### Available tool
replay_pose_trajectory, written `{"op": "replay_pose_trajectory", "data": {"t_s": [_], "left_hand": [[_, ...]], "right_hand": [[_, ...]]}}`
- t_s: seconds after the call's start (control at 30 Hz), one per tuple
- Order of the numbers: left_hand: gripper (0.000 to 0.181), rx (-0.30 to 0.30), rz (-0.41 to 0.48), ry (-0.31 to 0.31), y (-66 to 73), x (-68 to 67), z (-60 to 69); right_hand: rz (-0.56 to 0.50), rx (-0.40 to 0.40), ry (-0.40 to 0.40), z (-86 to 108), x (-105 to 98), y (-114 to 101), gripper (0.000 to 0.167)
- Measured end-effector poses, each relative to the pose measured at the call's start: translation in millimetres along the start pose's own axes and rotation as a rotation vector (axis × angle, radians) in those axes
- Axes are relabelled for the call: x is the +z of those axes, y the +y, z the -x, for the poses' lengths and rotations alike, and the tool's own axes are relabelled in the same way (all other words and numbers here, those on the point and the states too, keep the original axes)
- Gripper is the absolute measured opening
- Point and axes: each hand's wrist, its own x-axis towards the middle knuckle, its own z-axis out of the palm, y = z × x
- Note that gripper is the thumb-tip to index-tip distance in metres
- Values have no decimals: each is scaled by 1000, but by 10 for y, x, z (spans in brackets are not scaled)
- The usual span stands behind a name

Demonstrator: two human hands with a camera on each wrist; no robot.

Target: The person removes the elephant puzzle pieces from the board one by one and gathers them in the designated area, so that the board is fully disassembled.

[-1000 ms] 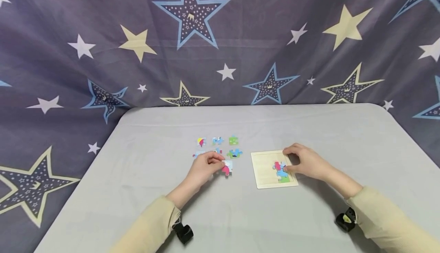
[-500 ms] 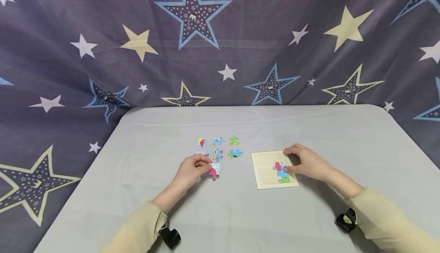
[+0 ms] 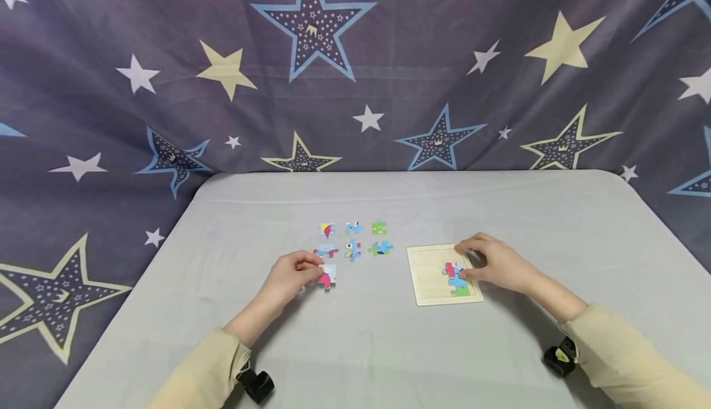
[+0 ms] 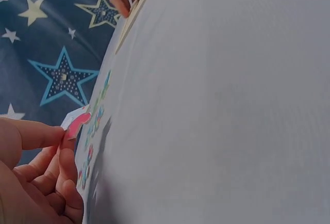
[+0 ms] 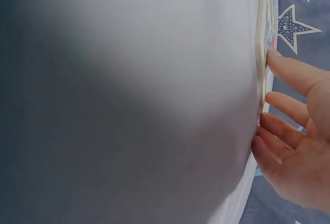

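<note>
My left hand pinches a pink-and-white jigsaw piece between thumb and index finger; the left wrist view shows this pink piece raised off the table. Over the right edge of a square wooden puzzle tray lies my right hand. Its thumb touches inside the tray beside a few joined pieces in pink, blue and green, and its other fingers rest along the rim. In the right wrist view the fingers are spread loosely against the tray's side. The hand partly hides the joined pieces.
Several loose jigsaw pieces lie in two rows left of the tray, some blue, some green, one yellow and pink. A grey cloth covers the table. Behind it hangs a dark star-patterned curtain.
My left hand has moved left with the pink-and-white piece, uncovering the loose pieces behind it. My right hand has stayed at the tray almost unmoved.
</note>
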Motion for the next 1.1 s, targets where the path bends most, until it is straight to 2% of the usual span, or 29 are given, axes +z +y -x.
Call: {"op": "replay_pose_trajectory", "data": {"t_s": [0.43,0.77,1.1], "left_hand": [[15,-83,-103,5,-59,-43,-88],[12,-22,-255,51,-97,-25,-150],[11,16,-334,59,-64,-23,-158]], "right_hand": [[-12,-13,4,-6,15,46,49],[-18,-3,4,-15,24,53,50],[-19,-6,4,-8,20,51,50]]}}
